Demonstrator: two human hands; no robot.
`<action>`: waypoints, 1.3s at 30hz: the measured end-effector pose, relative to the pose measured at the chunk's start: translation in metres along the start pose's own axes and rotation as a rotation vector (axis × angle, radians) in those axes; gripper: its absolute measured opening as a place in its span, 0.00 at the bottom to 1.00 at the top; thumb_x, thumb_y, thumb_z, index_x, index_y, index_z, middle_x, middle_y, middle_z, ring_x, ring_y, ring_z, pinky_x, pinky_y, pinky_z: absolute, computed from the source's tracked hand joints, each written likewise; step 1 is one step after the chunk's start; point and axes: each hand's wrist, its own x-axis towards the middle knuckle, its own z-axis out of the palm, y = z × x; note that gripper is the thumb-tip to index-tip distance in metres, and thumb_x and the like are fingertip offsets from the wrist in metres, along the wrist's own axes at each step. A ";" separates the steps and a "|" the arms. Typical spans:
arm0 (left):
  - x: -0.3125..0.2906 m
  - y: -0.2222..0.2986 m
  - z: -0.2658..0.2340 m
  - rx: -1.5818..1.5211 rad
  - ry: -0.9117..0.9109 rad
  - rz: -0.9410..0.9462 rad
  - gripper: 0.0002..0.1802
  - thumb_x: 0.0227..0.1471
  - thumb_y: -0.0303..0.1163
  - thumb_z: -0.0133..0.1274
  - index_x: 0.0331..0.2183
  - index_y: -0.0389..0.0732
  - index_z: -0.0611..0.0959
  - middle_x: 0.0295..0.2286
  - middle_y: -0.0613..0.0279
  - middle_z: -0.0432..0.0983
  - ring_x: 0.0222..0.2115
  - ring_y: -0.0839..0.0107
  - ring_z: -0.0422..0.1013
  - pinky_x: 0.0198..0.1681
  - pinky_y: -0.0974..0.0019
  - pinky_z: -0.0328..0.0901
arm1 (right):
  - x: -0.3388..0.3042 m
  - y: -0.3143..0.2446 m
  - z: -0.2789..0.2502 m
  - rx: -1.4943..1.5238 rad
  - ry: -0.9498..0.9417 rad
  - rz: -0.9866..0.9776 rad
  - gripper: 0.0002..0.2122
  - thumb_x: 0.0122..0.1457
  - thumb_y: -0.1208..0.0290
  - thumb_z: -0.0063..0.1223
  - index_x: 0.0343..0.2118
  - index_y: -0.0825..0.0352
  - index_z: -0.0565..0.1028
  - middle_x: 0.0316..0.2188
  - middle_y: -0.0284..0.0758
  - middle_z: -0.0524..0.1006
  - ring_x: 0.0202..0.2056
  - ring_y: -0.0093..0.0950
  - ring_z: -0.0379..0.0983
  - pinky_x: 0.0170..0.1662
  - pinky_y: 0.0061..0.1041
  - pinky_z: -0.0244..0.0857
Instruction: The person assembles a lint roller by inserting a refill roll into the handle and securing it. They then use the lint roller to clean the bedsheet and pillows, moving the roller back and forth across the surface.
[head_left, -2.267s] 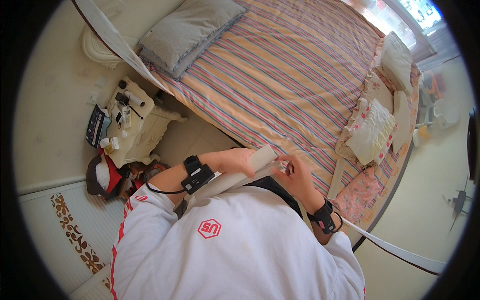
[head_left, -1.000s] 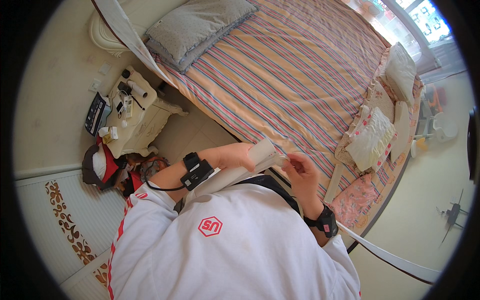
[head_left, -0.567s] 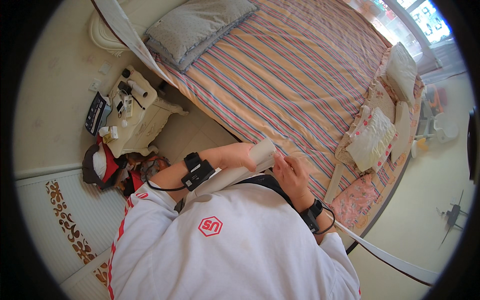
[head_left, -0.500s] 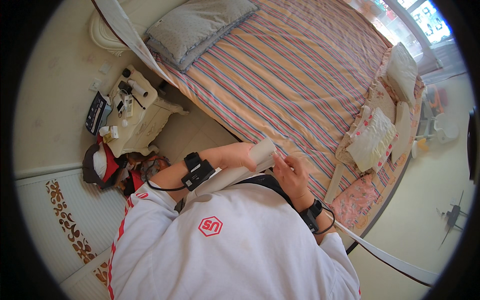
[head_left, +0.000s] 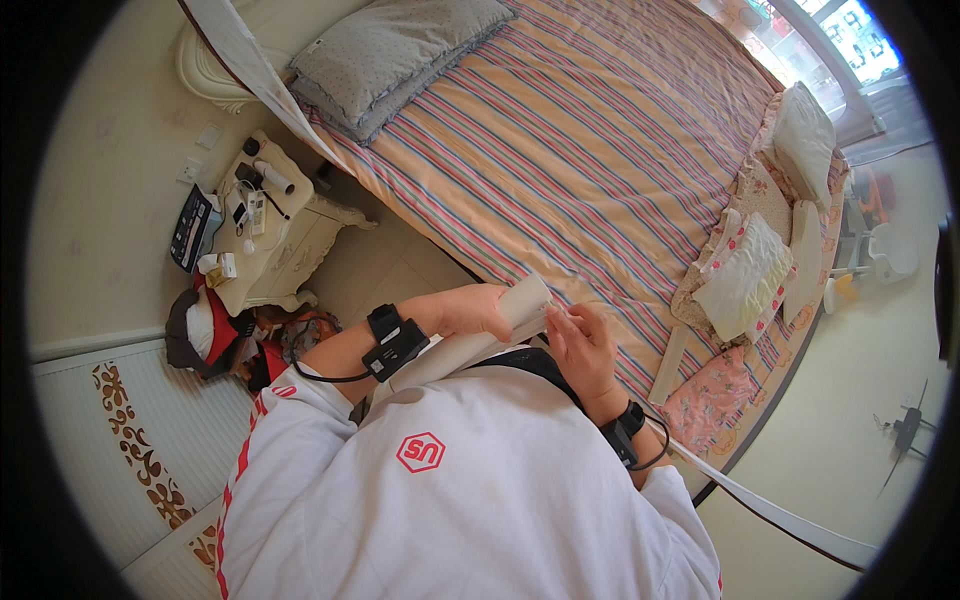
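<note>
I'm seeing grey pillows (head_left: 400,62) lying on the striped bedsheet (head_left: 575,140), cream nightstand (head_left: 284,255) standing on my L w/ white cylinder (head_left: 276,178) on top, pink cloth (head_left: 712,400) lying R.

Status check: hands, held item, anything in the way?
Left hand closed around long white item. Right hand by its far end, contact unclear. Item slants across the waist. Nothing seen blocking the hands; striped bed beyond.

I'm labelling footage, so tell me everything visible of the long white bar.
The white bar looks long and smooth; its material is unclear. It slants up to the right at waist level, its lower end out of sight. The left hand grasps it near the upper end; the right hand has fingertips beside that end, contact unclear.
</note>
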 end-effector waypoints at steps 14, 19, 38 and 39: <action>-0.002 -0.001 0.002 -0.064 -0.039 0.010 0.30 0.34 0.28 0.58 0.45 0.35 0.74 0.37 0.60 0.74 0.38 0.72 0.69 0.45 0.68 0.64 | 0.000 0.001 -0.002 0.031 0.090 0.023 0.14 0.43 0.81 0.65 0.34 0.67 0.74 0.28 0.37 0.74 0.25 0.31 0.73 0.26 0.23 0.68; -0.004 0.004 0.004 -0.067 -0.036 0.021 0.30 0.34 0.29 0.58 0.45 0.36 0.73 0.37 0.61 0.73 0.38 0.72 0.68 0.44 0.69 0.64 | 0.002 -0.003 -0.002 0.060 0.094 0.069 0.13 0.44 0.80 0.65 0.31 0.66 0.72 0.29 0.37 0.74 0.23 0.29 0.72 0.24 0.23 0.66; -0.004 -0.001 0.006 0.126 -0.122 0.123 0.35 0.34 0.30 0.59 0.49 0.36 0.70 0.40 0.59 0.72 0.41 0.71 0.67 0.47 0.69 0.62 | 0.005 -0.002 -0.009 0.289 -0.202 0.190 0.17 0.57 0.80 0.48 0.51 0.68 0.69 0.47 0.45 0.73 0.47 0.44 0.72 0.47 0.33 0.67; -0.002 0.001 0.006 0.130 -0.124 0.116 0.34 0.34 0.30 0.58 0.48 0.36 0.70 0.40 0.59 0.72 0.41 0.71 0.67 0.47 0.69 0.63 | 0.005 -0.002 -0.009 0.293 -0.200 0.183 0.17 0.57 0.80 0.48 0.51 0.68 0.69 0.47 0.45 0.73 0.47 0.45 0.71 0.48 0.33 0.67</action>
